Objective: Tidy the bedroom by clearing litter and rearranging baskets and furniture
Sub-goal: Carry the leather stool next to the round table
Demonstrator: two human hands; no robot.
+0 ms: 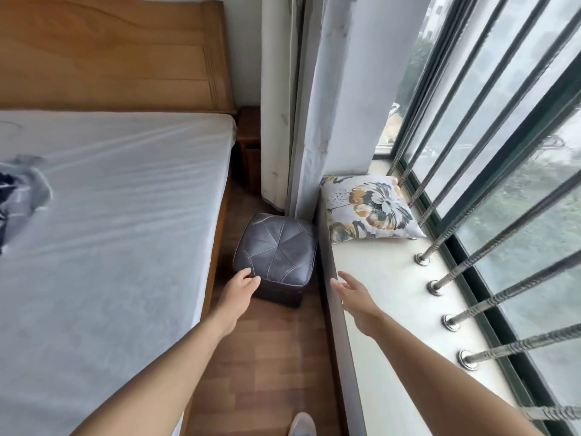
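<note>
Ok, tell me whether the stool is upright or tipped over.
Upright: the stool stands flat on the floor, padded top facing up.

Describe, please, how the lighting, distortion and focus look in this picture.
Head view: soft daylight comes from the window on the right, brightening the sill and putting a faint sheen on the leather stool; same head view, the wide lens bows the window bars and the bed edge; outdoors through the glass looks hazy, while stool and cushion are sharp.
</note>
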